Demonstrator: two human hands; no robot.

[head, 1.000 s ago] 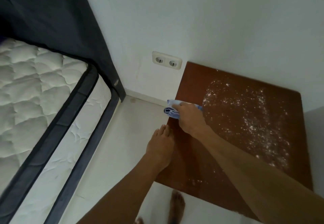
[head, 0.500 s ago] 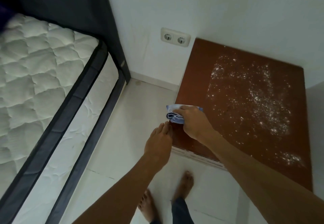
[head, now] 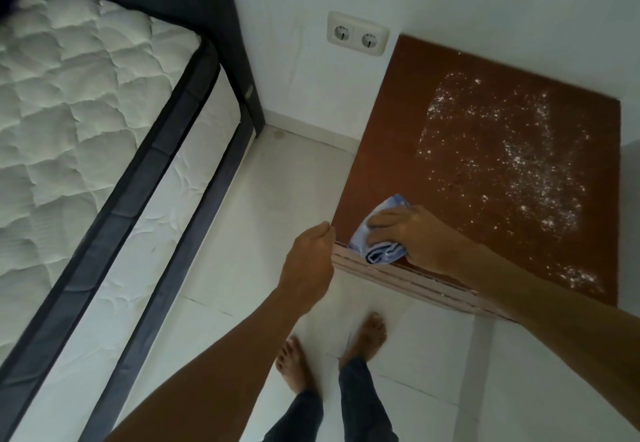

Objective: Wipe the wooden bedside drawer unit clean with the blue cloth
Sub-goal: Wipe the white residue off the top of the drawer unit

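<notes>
Two hands work at the near-left corner of the wooden bedside drawer unit [head: 408, 150], whose brown top carries a white powder scatter [head: 512, 161] well beyond and to the right of the right hand [head: 412, 237]. Right hand presses flat, fingers closed over the bunched blue cloth [head: 377, 244], at the unit's front edge. Left hand [head: 308, 265] sits just left of the cloth at the corner, fingers curled together, holding nothing visible.
</notes>
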